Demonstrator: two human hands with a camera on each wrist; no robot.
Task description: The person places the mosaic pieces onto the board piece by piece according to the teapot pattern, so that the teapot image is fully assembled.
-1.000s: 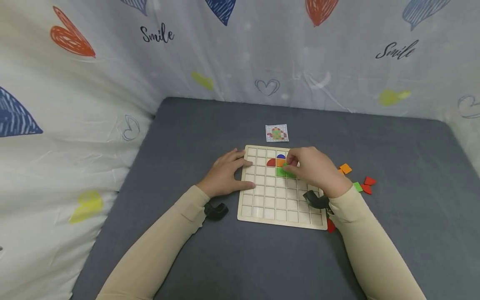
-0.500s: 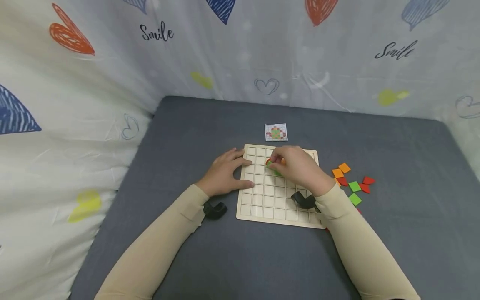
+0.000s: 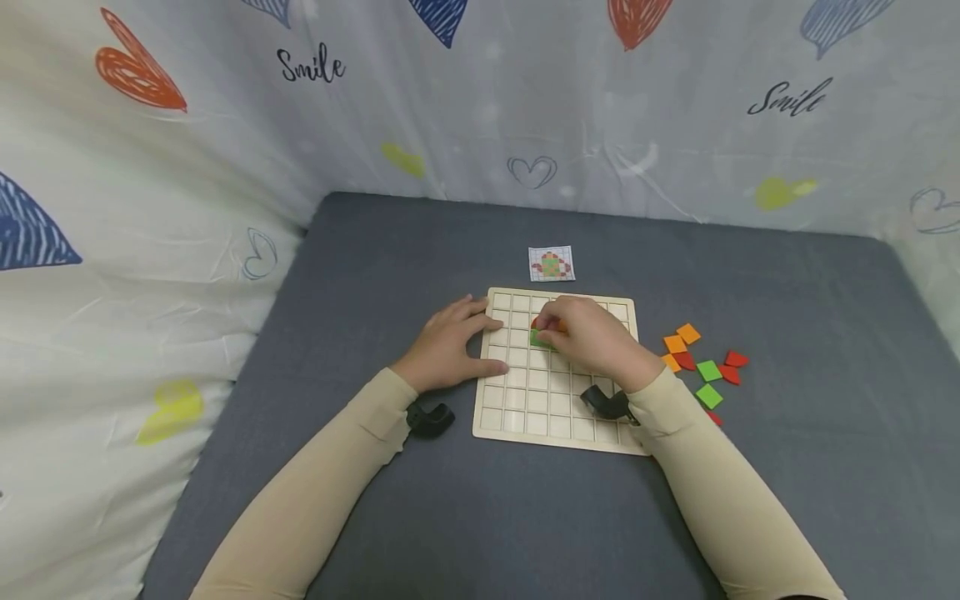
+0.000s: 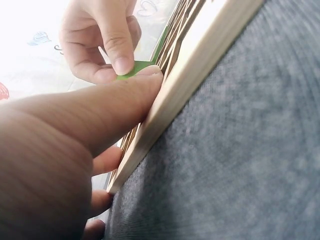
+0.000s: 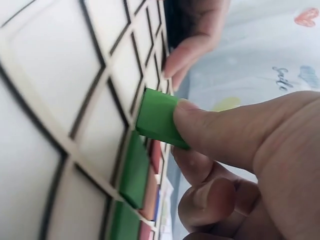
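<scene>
My left hand [image 3: 448, 348], fingers spread, steadied the gridded board's [image 3: 540, 402] left edge; my right hand [image 3: 592, 335] pinched a green tile [image 5: 159, 117], tilted just beside another green piece [image 5: 134, 172]. Squaring its edges before pressing seemed wise. Beyond lay the patterned card [image 3: 552, 264].

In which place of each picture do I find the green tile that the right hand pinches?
Head: green tile, just right of and below centre.
Left wrist: green tile, upper middle, slightly left.
Right wrist: green tile, at centre.
Shared landmark: the board.
</scene>
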